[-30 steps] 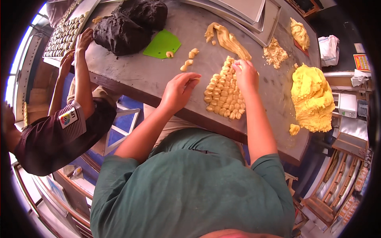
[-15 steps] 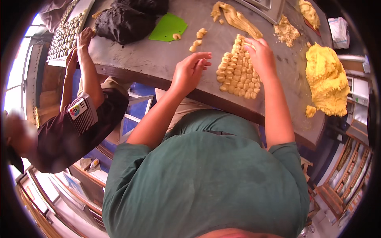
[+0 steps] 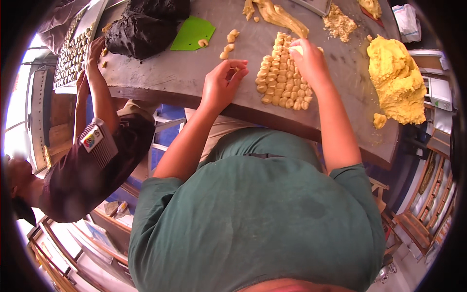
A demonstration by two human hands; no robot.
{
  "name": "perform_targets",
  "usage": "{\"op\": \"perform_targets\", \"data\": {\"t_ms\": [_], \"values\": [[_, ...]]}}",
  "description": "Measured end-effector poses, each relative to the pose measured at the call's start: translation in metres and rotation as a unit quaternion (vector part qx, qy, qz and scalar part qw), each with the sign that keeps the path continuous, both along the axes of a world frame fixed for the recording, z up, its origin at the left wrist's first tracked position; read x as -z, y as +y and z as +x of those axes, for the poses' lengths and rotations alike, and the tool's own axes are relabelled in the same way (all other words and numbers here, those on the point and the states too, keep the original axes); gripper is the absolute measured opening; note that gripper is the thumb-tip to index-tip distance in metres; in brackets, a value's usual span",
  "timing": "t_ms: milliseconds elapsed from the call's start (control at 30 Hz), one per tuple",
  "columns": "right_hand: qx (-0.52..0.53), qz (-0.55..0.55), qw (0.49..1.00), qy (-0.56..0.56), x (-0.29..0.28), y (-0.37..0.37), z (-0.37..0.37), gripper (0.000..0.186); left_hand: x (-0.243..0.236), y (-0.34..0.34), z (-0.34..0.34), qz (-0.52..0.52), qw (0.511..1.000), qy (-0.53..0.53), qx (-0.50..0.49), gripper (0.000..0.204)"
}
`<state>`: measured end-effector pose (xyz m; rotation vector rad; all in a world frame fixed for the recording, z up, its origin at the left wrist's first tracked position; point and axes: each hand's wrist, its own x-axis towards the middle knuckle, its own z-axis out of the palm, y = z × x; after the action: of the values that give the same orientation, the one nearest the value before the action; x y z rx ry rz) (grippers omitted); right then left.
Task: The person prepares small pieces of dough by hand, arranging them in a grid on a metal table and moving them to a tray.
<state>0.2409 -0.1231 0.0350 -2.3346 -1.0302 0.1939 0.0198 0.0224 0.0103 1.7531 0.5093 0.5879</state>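
Quick note: our view shifts, so the bench (image 3: 350,104) sits higher than half a second ago; much of the apparent motion is just that. The batch of pale dough pieces (image 3: 284,82) looks unchanged, packed close to the bench's near edge. Our right hand (image 3: 312,62) stays over the batch's far right side, its grip pinching a pale bit of dough (image 3: 297,49) that shows more plainly now. Our left hand (image 3: 220,86) hangs at the near edge, left of the batch, fingers curling a little more; its grip is loosely spread, thumb parted from index, and we can't tell if anything sits inside. Four loose pieces (image 3: 227,48) lie unchanged toward the far edge. At the bench's left end, a co-worker's hand (image 3: 94,51) is drawn back slightly from the dark dough (image 3: 138,36). We judge the work mid-cycle: one bit pinched, not yet set down.
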Motion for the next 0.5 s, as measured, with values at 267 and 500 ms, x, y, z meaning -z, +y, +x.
{"op": "perform_targets", "data": {"t_ms": [267,500], "values": [[0.032,-0.033,0.997,0.055,-0.003,0.005,-0.008,0.015,-0.004,0.001,0.002,-0.029,0.998,0.063,0.01,0.019],[-0.058,0.042,0.995,-0.065,-0.003,-0.008,-0.007,0.013,-0.004,-0.005,0.0,0.015,0.999,-0.026,-0.015,0.022]]}}
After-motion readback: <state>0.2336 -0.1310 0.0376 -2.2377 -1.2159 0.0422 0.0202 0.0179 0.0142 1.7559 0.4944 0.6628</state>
